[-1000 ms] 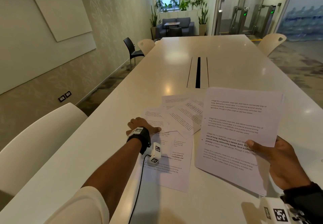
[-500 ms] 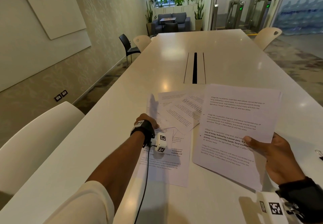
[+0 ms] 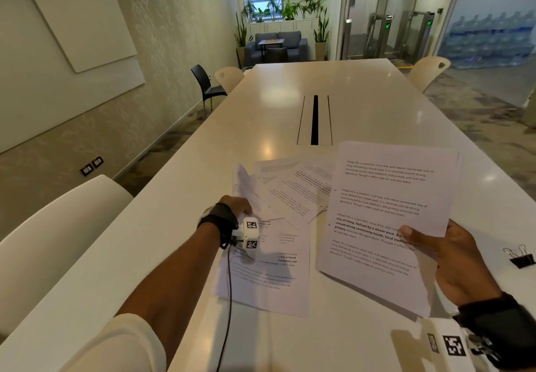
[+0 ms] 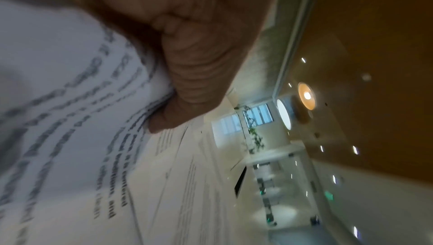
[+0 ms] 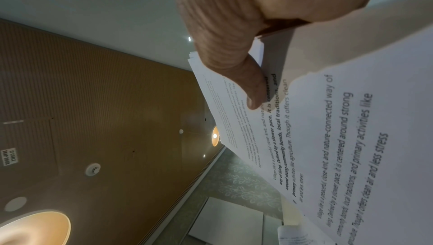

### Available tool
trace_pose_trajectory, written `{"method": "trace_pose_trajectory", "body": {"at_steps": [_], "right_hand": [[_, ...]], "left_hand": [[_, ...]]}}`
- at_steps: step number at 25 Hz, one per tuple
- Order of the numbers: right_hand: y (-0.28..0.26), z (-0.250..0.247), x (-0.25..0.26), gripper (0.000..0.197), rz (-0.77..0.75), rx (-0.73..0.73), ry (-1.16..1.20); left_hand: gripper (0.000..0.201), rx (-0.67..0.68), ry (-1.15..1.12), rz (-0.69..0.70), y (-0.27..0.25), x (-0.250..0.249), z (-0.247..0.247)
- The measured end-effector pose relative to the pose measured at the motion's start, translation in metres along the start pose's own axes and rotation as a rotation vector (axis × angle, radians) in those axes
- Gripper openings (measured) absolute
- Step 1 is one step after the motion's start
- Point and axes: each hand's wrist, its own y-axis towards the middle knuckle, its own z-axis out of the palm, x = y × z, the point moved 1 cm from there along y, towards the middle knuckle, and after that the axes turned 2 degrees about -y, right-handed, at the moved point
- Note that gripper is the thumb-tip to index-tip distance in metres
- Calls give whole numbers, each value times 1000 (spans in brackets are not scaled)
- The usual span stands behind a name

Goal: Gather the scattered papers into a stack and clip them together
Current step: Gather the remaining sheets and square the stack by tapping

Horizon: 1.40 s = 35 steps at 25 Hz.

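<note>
My right hand (image 3: 441, 248) holds a gathered stack of printed papers (image 3: 385, 206) tilted up above the table, thumb (image 5: 241, 74) on top of the stack (image 5: 351, 137). My left hand (image 3: 242, 207) pinches the near edge of one loose sheet (image 3: 245, 181), whose far part curls up off the table; the left wrist view shows the thumb (image 4: 187, 82) clamped on that sheet (image 4: 58, 119). Several more printed sheets (image 3: 298, 189) lie overlapping on the white table (image 3: 290, 105), one large sheet (image 3: 266, 281) under my left wrist. A black binder clip (image 3: 522, 258) sits at the right.
A cable slot (image 3: 314, 119) runs along the table's middle beyond the papers. A white chair (image 3: 58, 226) stands at the near left, and other chairs (image 3: 429, 73) sit at the far end. The wrist camera's cable (image 3: 229, 299) trails over the lower sheet.
My left hand, which lay flat on a sheet, has closed on its edge and raised it so the paper curls upward. The right hand keeps holding the stack.
</note>
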Motion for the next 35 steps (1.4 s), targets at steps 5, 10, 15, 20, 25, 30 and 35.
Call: {"method": "trace_pose_trajectory", "body": {"at_steps": [5, 10, 15, 20, 25, 30, 35], "right_hand": [[1, 3, 5, 52, 15, -6, 17], [1, 13, 12, 53, 11, 22, 18], [0, 28, 19, 54, 11, 54, 24], [2, 46, 27, 52, 10, 102, 6], [9, 59, 31, 51, 26, 116, 1], [18, 73, 32, 50, 46, 103, 53], [17, 92, 38, 51, 79, 164, 160]], "left_hand": [[40, 116, -170, 3, -10, 9, -28], [57, -51, -110, 176, -43, 1, -70], [27, -277, 92, 322, -109, -21, -125], [24, -310, -62, 446, -169, -36, -167], [25, -196, -237, 520, -216, -51, -183], [35, 23, -442, 605, -230, -71, -177], [34, 266, -630, 544, -203, -76, -123]]}}
